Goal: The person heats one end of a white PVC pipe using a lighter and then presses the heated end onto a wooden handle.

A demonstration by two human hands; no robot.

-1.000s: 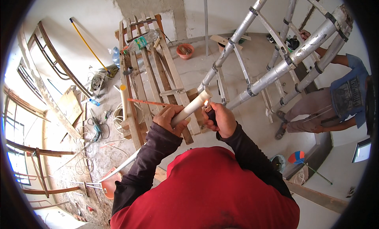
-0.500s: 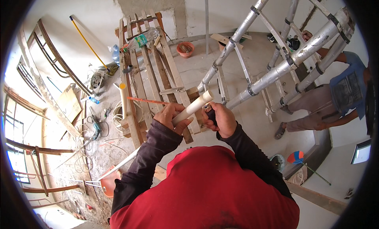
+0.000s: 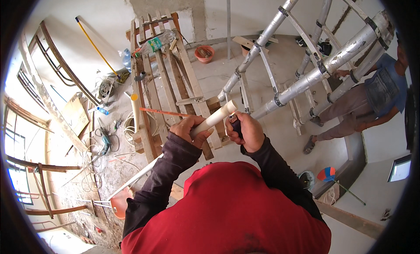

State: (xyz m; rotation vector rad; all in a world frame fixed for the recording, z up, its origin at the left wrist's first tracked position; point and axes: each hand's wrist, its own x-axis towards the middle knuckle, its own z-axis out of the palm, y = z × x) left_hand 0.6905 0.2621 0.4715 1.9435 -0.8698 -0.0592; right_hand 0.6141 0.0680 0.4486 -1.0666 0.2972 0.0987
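Note:
My left hand (image 3: 191, 130) is closed around a long white plastic pipe (image 3: 221, 115), which slants from the lower left up past my fingers. The pipe's open end sits just beyond this hand, near my right hand (image 3: 248, 131). Closed in my right hand is a dark lighter (image 3: 235, 124); its metal top stands close beside the pipe's end. I cannot make out a flame. A thin orange-red strip (image 3: 164, 111) reaches from behind my left hand toward the left; whether I hold it cannot be told.
Ahead stands a slatted wooden bench (image 3: 162, 72) bearing a plastic bottle (image 3: 158, 42). Metal scaffolding (image 3: 302, 85) slants across the right, with a co-worker (image 3: 363, 101) behind it. A drill (image 3: 105, 142) and loose cables (image 3: 91, 166) lie on the left floor. An orange-red bowl (image 3: 204, 54) sits beyond the bench.
My right hand has shifted slightly, and the lighter shows more plainly beside the pipe's end. The co-worker's raised arm has come lower along the scaffolding. My left hand keeps its hold.

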